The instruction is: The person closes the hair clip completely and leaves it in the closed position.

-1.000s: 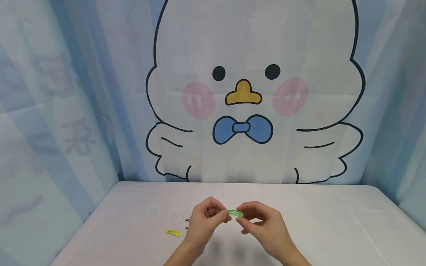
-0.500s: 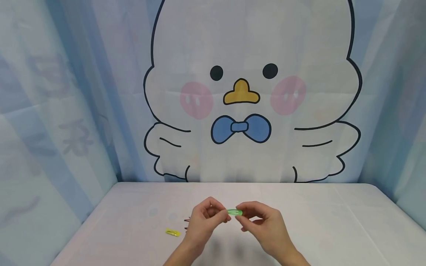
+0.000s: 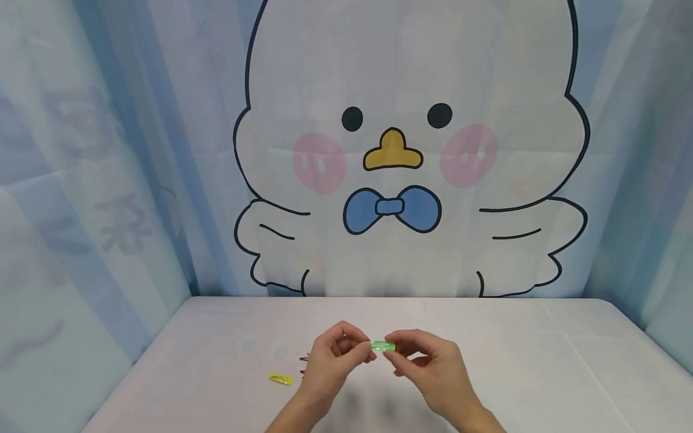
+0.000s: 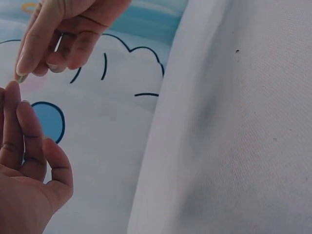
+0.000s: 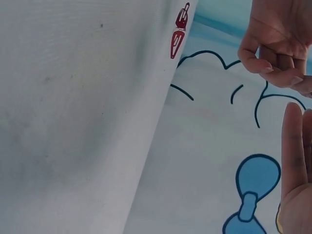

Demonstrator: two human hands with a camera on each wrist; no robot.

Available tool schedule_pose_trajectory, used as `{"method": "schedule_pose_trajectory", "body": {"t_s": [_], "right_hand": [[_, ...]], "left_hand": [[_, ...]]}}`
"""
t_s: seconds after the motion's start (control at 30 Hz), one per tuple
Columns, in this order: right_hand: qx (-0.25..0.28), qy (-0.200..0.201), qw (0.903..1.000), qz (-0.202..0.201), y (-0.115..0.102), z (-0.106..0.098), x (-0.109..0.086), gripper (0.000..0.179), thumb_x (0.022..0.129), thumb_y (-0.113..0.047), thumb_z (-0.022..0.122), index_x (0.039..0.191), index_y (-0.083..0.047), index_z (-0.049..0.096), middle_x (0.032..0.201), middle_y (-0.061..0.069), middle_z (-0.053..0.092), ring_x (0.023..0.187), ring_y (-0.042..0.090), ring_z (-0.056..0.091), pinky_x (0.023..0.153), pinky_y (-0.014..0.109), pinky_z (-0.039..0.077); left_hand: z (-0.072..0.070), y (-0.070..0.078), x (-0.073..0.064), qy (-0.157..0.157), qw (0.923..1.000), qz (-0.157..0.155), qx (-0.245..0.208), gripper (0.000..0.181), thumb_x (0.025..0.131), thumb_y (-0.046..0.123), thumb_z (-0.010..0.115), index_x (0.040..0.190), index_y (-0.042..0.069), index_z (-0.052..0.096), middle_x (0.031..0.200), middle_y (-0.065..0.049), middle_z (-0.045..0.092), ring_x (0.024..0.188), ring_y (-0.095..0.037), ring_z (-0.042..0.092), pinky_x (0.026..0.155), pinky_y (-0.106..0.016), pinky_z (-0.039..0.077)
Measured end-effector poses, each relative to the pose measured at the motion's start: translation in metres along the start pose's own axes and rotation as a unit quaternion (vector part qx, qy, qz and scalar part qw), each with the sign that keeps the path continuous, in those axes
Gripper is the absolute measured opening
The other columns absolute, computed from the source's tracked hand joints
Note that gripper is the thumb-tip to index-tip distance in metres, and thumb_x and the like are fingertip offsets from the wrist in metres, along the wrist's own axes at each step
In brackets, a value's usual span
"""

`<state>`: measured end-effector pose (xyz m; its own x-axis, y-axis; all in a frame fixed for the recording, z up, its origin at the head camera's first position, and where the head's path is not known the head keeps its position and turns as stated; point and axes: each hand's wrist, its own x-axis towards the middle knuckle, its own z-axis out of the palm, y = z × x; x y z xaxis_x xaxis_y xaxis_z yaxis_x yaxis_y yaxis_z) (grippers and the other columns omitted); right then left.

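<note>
Two hands pinch a green hair clip (image 3: 382, 346) above a white table (image 3: 541, 373).
The left hand (image 3: 337, 361) has thumb and finger closed on its nine-o'clock end; the right hand (image 3: 433, 367) likewise grips its three-o'clock end. From it, a yellow hair clip (image 3: 281, 378) lies toward eight o'clock, and blurred writing (image 3: 127, 222) on the curtain (image 3: 81, 300), unreadable, toward ten. The right wrist view shows two red hair clips (image 5: 177, 43); the head view shows only tips beside the left hand.

Clip 1 (image 3: 382, 346) was coloured grn.; clip 2 (image 3: 281, 378), yel.; other clips (image 5: 178, 34), red; backdrop (image 3: 213, 180) was printed w/ blk.-outlined bird (image 3: 395, 264).
</note>
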<state>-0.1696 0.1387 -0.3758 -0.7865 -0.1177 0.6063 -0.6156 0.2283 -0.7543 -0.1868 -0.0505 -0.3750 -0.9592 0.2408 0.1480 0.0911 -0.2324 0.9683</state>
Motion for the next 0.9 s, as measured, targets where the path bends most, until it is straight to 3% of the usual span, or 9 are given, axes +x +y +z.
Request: {"method": "schedule_pose_trajectory", "body": {"t_s": [0.4,0.63,0.9], "right_hand": [[0.013,-0.005,0.9995,-0.03,0.003,-0.006,0.003,0.02,0.084,0.005,0.078,0.1,-0.006,0.073,0.085,0.002,0.071,0.065,0.013,0.066,0.053,0.032,0.057],[0.016,-0.01,0.9998,-0.002,0.002,-0.013,0.006,0.019,0.084,0.003,0.079,0.1,-0.005,0.074,0.084,0.003,0.071,0.067,0.014,0.068,0.055,0.033,0.057],[0.005,-0.008,1.0,0.001,0.008,-0.024,0.003,0.02,0.084,0.001,0.079,0.101,-0.006,0.073,0.082,0.0,0.07,0.064,0.014,0.064,0.052,0.032,0.056]], "left_hand": [[-0.004,0.0,0.0,-0.026,0.9991,0.011,0.033,0.028,0.093,0.007,0.071,0.112,-0.01,0.059,0.092,-0.005,0.07,0.088,-0.018,0.066,0.085,-0.03,0.053],[-0.01,0.002,-0.002,-0.047,0.9973,0.034,0.044,0.03,0.094,0.005,0.069,0.118,-0.01,0.058,0.104,-0.012,0.07,0.094,-0.018,0.066,0.087,-0.03,0.053],[-0.022,0.001,-0.006,-0.039,0.9952,0.043,0.079,0.031,0.093,0.005,0.07,0.119,-0.009,0.058,0.107,-0.016,0.069,0.098,-0.02,0.066,0.087,-0.029,0.053]]}}
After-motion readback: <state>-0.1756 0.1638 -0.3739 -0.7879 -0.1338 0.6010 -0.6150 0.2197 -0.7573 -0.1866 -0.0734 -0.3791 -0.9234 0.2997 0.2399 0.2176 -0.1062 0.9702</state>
